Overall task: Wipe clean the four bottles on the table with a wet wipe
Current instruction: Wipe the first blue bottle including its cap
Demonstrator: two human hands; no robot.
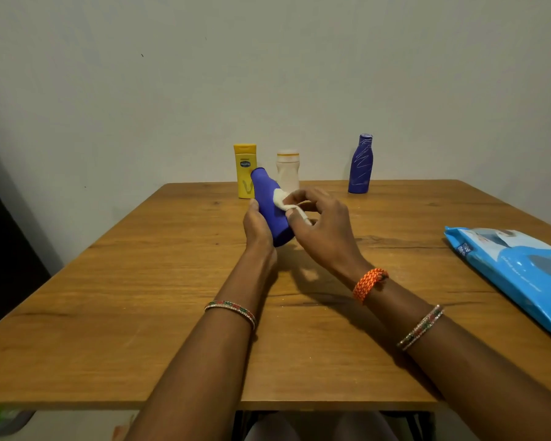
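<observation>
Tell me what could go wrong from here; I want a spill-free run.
The tilted blue plastic bottle is held off the wooden table by the left hand alone, so it could slip while the right hand rubs it with the white wet wipe. Its top sits near the yellow lotion bottle and white bottle, which it might knock over.

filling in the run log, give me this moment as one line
step: wiping | left hand: holds blue bottle tilted | right hand: presses wet wipe on it | standing: yellow bottle, white bottle, purple bottle
</observation>
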